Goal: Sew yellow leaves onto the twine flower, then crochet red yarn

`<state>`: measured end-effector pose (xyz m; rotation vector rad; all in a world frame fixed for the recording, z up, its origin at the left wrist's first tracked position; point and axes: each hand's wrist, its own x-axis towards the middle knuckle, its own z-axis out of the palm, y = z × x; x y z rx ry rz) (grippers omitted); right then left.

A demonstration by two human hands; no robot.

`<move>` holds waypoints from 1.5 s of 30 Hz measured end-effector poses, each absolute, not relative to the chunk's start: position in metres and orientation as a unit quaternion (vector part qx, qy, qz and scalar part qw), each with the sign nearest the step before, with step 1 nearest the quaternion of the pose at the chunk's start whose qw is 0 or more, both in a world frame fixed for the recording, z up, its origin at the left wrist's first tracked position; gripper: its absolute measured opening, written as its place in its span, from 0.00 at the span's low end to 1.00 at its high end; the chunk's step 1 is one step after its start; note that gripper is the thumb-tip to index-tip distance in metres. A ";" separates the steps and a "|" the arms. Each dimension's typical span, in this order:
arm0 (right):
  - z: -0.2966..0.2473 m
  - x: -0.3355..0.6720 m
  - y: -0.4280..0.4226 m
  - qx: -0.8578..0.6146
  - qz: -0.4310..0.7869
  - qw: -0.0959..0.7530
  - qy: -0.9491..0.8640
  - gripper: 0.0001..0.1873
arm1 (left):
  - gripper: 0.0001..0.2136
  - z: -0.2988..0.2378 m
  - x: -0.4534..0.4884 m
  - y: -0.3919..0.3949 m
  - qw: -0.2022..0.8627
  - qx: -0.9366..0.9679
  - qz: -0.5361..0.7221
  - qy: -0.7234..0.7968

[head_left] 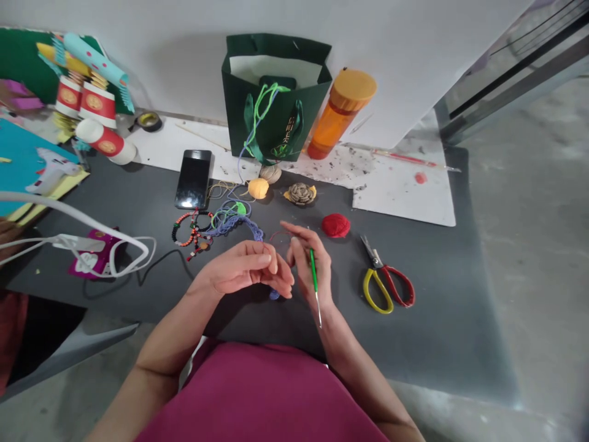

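Note:
My left hand (246, 267) has its thumb and forefinger pinched together, with a purple crocheted strip (237, 225) running into it; a bit of purple shows below the fingers. In my right hand (309, 261) is a green crochet hook (313, 270), its metal end pointing down toward my wrist. A thin red strand (278, 234) passes between the two hands. The red yarn ball (335, 225) lies just beyond my right hand. Scissors (384, 279) with one yellow and one red handle rest to the right.
Beyond my left hand are beaded bracelets (186, 230), a black phone (193, 179) and a yellow yarn ball (258, 188). A dark green paper bag (276, 98) and an orange bottle (340, 113) stand along the wall. White cables (133, 245) loop at left, near another person's hand (8, 236).

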<state>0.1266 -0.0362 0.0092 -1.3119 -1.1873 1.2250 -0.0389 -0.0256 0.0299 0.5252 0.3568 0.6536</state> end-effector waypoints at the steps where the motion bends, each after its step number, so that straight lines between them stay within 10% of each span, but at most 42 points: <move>1: 0.011 0.126 -0.036 -0.508 0.531 0.462 -0.496 0.18 | 0.17 0.030 -0.036 -0.027 0.906 0.254 0.295 0.168; 9: 0.004 0.131 -0.034 -0.471 0.587 0.360 -0.551 0.27 | 0.16 0.034 -0.037 -0.024 0.880 0.270 0.341 0.191; 14: 0.000 0.134 -0.035 -0.472 0.507 0.384 -0.611 0.23 | 0.13 0.032 -0.038 -0.020 0.696 0.299 0.570 0.318; 18: 0.007 0.138 -0.035 -0.452 0.447 0.413 -0.652 0.17 | 0.11 0.033 -0.042 -0.021 0.576 0.502 0.505 0.402; 33: 0.007 0.139 -0.032 -0.564 0.454 0.412 -0.554 0.21 | 0.19 0.031 -0.041 -0.026 0.827 0.426 0.328 0.165; 45: 0.005 0.146 -0.030 -0.634 0.387 0.440 -0.504 0.18 | 0.14 0.039 -0.056 -0.017 0.653 0.510 0.354 0.433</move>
